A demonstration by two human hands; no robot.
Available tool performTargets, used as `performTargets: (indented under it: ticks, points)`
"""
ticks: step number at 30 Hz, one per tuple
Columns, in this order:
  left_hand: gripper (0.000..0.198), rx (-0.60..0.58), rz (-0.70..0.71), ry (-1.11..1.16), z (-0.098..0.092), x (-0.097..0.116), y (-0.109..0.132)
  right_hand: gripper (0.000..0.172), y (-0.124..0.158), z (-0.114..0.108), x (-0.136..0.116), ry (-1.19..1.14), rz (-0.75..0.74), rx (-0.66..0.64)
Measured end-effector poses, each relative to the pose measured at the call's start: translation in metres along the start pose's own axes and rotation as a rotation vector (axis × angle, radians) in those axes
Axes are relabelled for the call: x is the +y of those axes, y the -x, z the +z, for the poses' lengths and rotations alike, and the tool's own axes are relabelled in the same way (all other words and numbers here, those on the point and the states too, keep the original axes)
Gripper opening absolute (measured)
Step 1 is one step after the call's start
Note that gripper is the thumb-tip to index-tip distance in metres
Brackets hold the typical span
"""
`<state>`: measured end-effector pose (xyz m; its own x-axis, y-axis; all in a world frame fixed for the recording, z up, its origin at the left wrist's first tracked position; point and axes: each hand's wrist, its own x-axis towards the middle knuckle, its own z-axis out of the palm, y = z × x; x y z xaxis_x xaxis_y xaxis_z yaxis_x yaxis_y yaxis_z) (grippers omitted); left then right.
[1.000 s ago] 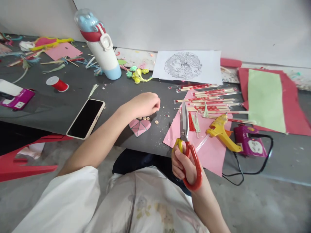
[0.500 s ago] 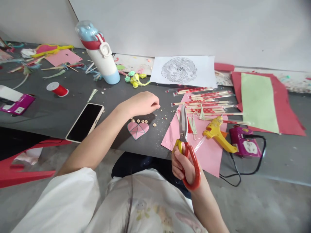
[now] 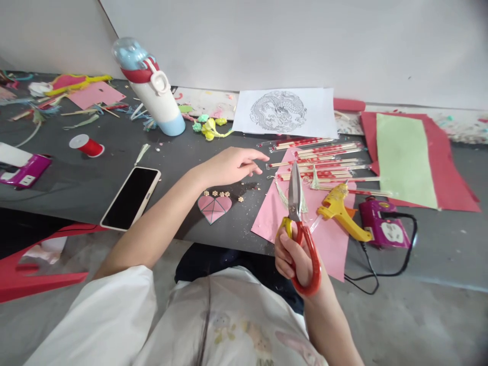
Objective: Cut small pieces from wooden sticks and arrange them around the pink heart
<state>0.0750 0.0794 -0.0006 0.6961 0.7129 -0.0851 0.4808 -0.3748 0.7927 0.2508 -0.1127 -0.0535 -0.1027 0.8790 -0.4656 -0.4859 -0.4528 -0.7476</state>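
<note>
My right hand (image 3: 295, 254) grips a pair of scissors (image 3: 295, 195) by the red and yellow handles. The blades are together and point away from me, over a sheet of pink paper (image 3: 267, 218). Fingers apart and with nothing in them, my left hand (image 3: 236, 165) reaches rightward above the dark table. Below that hand lies a pink paper heart (image 3: 214, 209) with dark lines on it. Several small flower-shaped beads (image 3: 221, 193) sit along the heart's top edge, and one more bead (image 3: 240, 199) lies apart to its right.
Wrapped sticks (image 3: 328, 152) and a yellow glue gun (image 3: 337, 208) lie on the right, beside a purple power socket (image 3: 385, 223). A phone (image 3: 131, 198), a red thread spool (image 3: 87, 146) and a bottle (image 3: 156, 99) stand or lie leftward. A dragon drawing (image 3: 285, 112) is at the back.
My left hand has moved to the right and its fingers have spread from a closed pose. The scissors in my right hand have shifted slightly right.
</note>
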Motion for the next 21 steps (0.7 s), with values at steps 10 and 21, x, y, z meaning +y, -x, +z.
performTargets:
  ticks: [10, 21]
  points:
    - [0.024, -0.02, -0.007, 0.161, 0.004, -0.003, -0.004, 0.042, 0.001, -0.004, 0.001, -0.008, 0.0, 0.01]
    - [0.018, 0.3, -0.21, -0.093, -0.009, -0.003, 0.028, 0.037, 0.008, -0.007, 0.006, 0.004, -0.017, -0.045]
